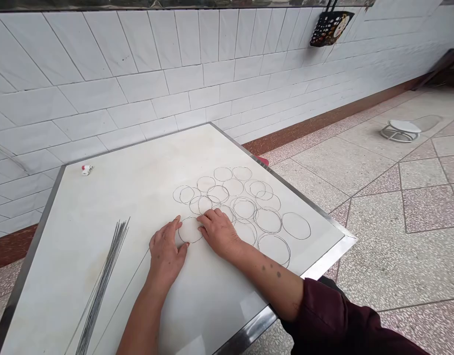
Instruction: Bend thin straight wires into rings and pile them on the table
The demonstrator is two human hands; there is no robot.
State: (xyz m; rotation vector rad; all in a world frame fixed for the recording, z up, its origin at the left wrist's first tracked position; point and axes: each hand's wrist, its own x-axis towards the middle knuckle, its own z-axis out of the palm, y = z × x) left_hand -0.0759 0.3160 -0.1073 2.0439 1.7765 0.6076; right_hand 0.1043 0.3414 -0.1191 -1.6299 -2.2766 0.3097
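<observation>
The ring (pixel 191 242) lay mid-table (pixel 131 187), left hand (pixel 167 251) spread wide at 9 o'clock, right hand (pixel 217 231) curled near 2 o'clock, pinch unclear. Uneven pressure could have warped it; sliding toward 3 o'clock risked snagging overlapping rings (pixel 255 211).

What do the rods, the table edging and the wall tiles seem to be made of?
Rods: probably steel wire, dull grey, thin and straight. Edging: likely stainless steel, from its bright grey shine. Wall tiles: likely glazed ceramic, white, faintly veined, with dark joints.
</observation>
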